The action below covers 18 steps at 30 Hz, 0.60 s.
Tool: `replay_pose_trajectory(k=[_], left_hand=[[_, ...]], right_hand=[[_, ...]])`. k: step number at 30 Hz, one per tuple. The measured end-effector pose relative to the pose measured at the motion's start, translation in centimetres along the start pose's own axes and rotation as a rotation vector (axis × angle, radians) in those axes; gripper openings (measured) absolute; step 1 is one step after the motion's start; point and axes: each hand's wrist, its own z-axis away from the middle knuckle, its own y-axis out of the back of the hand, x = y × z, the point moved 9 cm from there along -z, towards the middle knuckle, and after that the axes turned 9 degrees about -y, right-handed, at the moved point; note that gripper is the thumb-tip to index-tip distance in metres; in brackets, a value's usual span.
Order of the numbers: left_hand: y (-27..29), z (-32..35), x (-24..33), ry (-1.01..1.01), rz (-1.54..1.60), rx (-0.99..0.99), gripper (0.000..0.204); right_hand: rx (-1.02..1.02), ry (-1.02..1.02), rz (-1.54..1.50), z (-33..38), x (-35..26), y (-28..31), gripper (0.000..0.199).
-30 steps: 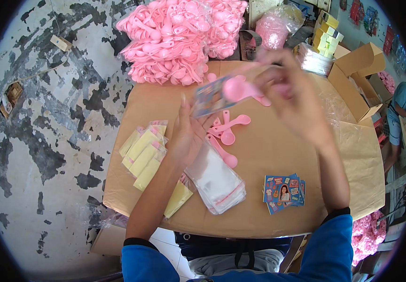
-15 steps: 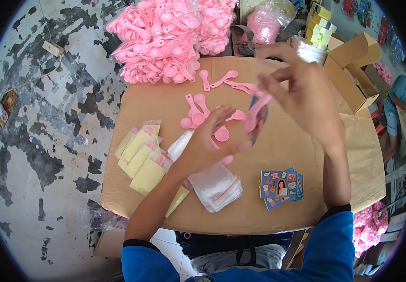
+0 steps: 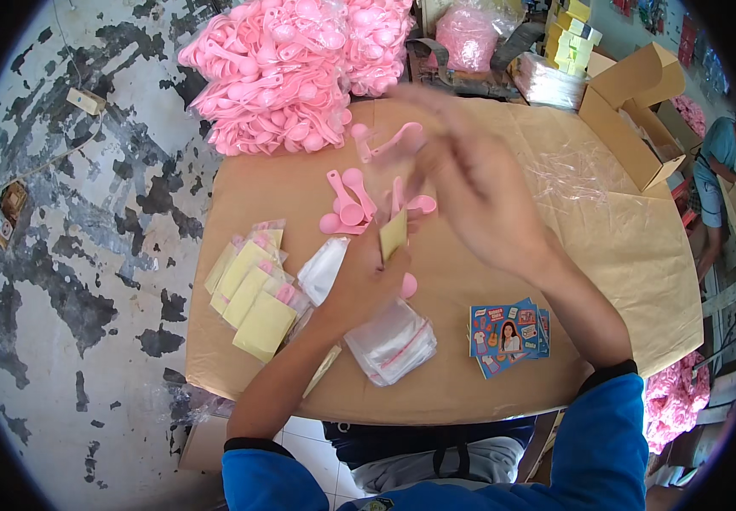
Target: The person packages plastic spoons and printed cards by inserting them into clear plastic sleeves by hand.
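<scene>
My left hand [image 3: 368, 277] is closed on a small folded card [image 3: 393, 236], its pale yellow side showing. A pink measuring spoon [image 3: 397, 196] shows just above the card; I cannot tell whether it is gripped with it. Up and to the right, my right hand [image 3: 483, 192] hovers over the table with stretched, apart fingers, blurred by motion. Loose pink spoons [image 3: 349, 209] lie beyond the left hand. Clear plastic bags [image 3: 392, 342] lie stacked below it. Left of that forearm, yellow-backed packets [image 3: 253, 289] overlap. Blue printed cards [image 3: 508, 336] are piled near my right forearm.
Large clear bags of pink spoons [image 3: 278, 77] stand at the table's far left. An open cardboard box [image 3: 632, 115] is at the far right, near yellow boxes [image 3: 574, 38]. Brown paper covers the table [image 3: 632, 281]. Another person [image 3: 717, 170] is at the right edge.
My right hand has swung left, away from the spoon and card. The card has moved left and nearer me with my left hand, now showing its yellow side.
</scene>
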Motion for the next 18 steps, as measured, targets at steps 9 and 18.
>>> replay_pose_trajectory(k=[9,18], left_hand=[[-2.5,0.9,2.4,-0.071,0.576,-0.252,0.048],[0.1,0.6,1.5,-0.058,0.530,0.012,0.041]], right_hand=[[-0.107,-0.035,-0.049,-0.8,1.1,1.6,0.036],[-0.100,-0.024,0.003,-0.1,0.4,1.0,0.029]])
